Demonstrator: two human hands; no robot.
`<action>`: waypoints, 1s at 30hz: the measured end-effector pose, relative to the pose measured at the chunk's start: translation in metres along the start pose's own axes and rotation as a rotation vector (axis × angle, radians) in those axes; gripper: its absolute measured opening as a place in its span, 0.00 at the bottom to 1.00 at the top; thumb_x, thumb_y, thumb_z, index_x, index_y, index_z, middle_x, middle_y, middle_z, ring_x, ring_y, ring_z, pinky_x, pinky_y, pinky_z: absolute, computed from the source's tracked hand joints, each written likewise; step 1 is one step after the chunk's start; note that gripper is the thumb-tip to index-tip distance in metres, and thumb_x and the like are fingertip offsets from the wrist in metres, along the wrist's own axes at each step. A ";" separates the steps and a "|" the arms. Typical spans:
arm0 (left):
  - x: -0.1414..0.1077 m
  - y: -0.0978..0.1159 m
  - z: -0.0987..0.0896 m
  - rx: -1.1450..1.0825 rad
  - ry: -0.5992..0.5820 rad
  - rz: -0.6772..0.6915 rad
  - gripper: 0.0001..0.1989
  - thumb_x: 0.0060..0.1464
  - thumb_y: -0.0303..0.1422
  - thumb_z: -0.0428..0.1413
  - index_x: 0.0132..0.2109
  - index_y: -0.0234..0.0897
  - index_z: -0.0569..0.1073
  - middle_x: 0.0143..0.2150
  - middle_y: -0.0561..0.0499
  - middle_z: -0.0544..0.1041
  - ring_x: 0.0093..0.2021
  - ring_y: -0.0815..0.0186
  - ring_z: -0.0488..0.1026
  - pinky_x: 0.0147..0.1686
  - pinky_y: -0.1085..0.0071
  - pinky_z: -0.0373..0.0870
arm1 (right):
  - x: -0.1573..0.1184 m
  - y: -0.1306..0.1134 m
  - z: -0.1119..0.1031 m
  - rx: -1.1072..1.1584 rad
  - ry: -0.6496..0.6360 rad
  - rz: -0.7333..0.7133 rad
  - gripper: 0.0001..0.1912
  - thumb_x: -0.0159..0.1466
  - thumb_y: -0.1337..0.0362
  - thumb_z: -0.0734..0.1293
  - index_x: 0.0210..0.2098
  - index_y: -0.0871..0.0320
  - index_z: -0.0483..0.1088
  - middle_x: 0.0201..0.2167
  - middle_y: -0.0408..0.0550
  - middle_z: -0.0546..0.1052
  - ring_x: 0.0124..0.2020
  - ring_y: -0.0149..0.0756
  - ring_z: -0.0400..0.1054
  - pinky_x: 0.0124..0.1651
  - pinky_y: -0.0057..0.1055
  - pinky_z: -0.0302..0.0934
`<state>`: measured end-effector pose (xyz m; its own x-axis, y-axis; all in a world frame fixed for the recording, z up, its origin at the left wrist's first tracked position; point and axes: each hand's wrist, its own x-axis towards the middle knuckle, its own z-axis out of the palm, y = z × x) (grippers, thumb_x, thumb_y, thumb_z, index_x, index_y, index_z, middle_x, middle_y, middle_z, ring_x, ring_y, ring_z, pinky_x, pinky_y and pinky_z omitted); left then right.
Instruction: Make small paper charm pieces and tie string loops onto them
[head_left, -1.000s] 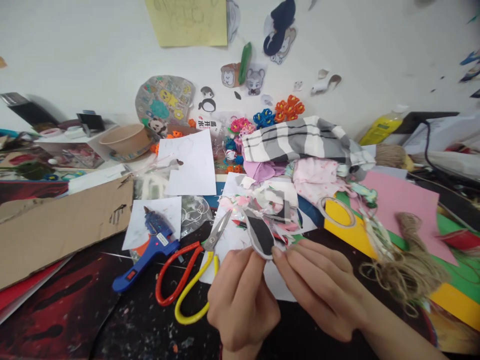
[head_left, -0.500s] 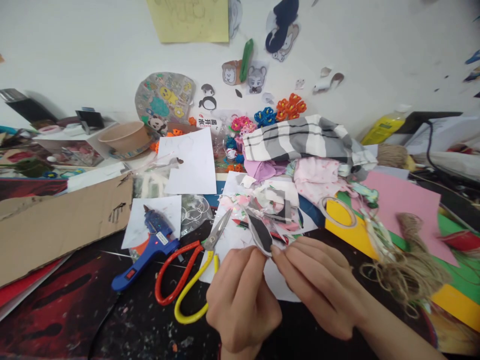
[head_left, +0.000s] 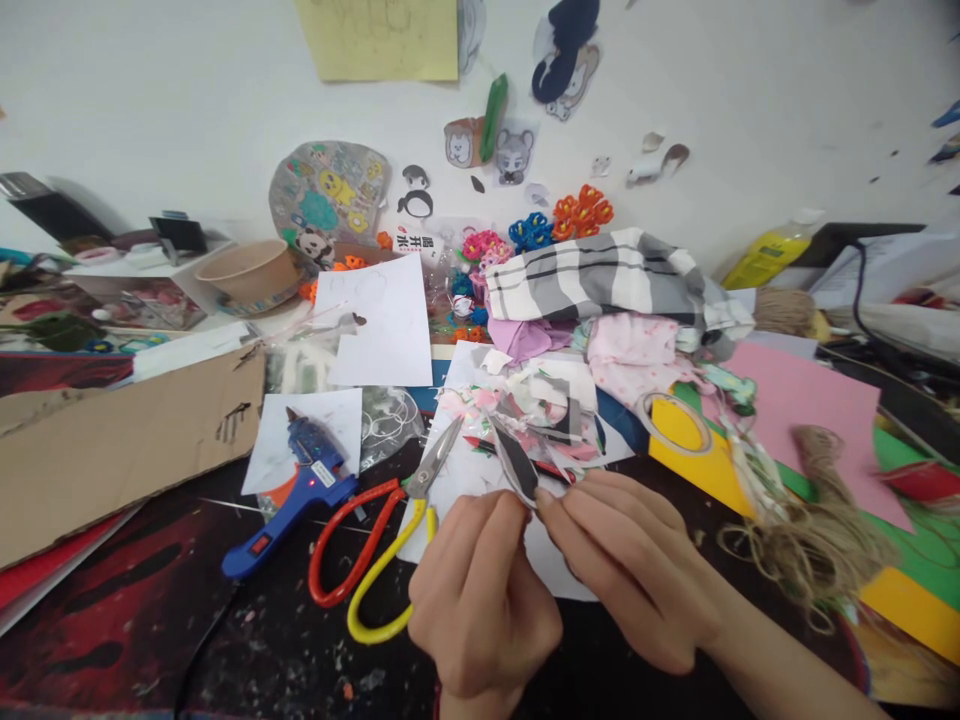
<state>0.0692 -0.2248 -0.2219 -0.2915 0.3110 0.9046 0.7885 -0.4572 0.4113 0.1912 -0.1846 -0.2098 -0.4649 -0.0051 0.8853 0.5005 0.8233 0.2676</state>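
Between my two hands is a small pointed, leaf-shaped piece (head_left: 516, 462), dark grey with a white edge; its material is unclear. My left hand (head_left: 484, 595) is closed and pinches the lower end of the piece. From the other side my right hand (head_left: 630, 570) presses thumb and fingers on the same end, close against the left fingertips. Beneath the hands lies a white sheet (head_left: 559, 570). Left of my left hand rest scissors (head_left: 427, 475) with one red and one yellow handle, blades apart. Behind the piece is a red and black pen (head_left: 480, 444), partly covered.
A blue hot glue gun (head_left: 315, 480) with a lit red light lies at left beside cardboard (head_left: 135, 440). Paper and plastic scraps (head_left: 551, 400) are heaped behind the hands. At right are a tape roll (head_left: 679, 425), twine (head_left: 825, 550) and coloured paper (head_left: 810, 390).
The leaf-shaped piece has turned slightly, so less of its dark face shows. Both hands have shifted a little to the left and keep their pinch.
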 end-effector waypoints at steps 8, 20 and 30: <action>-0.002 -0.002 0.000 0.023 0.013 0.003 0.10 0.50 0.14 0.55 0.35 0.31 0.76 0.26 0.50 0.77 0.27 0.68 0.75 0.27 0.73 0.73 | -0.001 -0.002 0.004 -0.021 0.007 0.034 0.11 0.66 0.73 0.61 0.37 0.61 0.75 0.33 0.49 0.76 0.37 0.35 0.74 0.39 0.33 0.74; -0.001 -0.002 -0.001 -0.083 -0.155 -0.138 0.07 0.55 0.19 0.56 0.40 0.33 0.74 0.28 0.52 0.77 0.26 0.72 0.72 0.27 0.77 0.68 | 0.007 0.002 -0.002 0.118 -0.063 0.266 0.10 0.61 0.76 0.68 0.42 0.63 0.73 0.31 0.50 0.78 0.34 0.35 0.74 0.40 0.31 0.73; 0.003 -0.001 0.007 -0.039 -0.232 -0.285 0.02 0.60 0.25 0.55 0.39 0.35 0.72 0.28 0.54 0.75 0.23 0.74 0.70 0.25 0.78 0.66 | 0.008 0.003 0.008 0.513 -0.095 0.810 0.09 0.60 0.75 0.69 0.38 0.56 0.73 0.32 0.44 0.75 0.33 0.31 0.71 0.36 0.30 0.67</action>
<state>0.0717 -0.2174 -0.2204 -0.3624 0.6093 0.7053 0.6710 -0.3547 0.6511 0.1834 -0.1782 -0.2051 -0.1869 0.7012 0.6880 0.3261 0.7050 -0.6299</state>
